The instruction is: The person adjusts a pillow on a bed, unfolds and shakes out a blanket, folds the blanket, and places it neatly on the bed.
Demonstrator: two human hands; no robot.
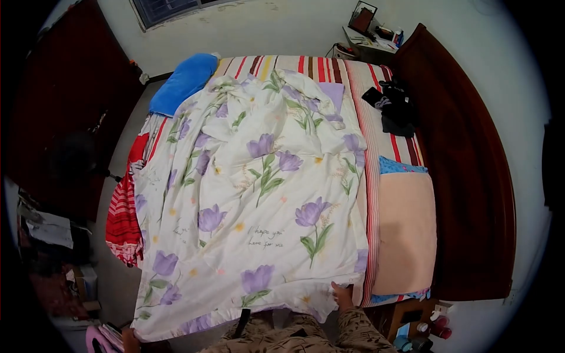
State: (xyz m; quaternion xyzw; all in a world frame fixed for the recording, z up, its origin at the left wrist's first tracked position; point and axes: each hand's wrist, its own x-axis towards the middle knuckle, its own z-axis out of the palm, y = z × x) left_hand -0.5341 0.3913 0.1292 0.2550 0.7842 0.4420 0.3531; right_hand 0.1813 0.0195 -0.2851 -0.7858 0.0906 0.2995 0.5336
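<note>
We see a window in the pale far wall, a dark headboard right, grey floor left.

Script lettering on the white flowered cover reads "I hope you", with "for" legible beneath. Fainter writing farther left is unreadable.

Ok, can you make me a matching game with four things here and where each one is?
1. White fabric cover with purple tulips
2. Soft blue cushion
3. Rectangular peach cloth
4. Dark brown wooden headboard

A. At the far left corner of the striped bed
B. Standing along the bed's right side
C. Near edge held by the left hand and right hand
D. Lying at the bed's near right corner

Pairs: 1-C, 2-A, 3-D, 4-B
</note>
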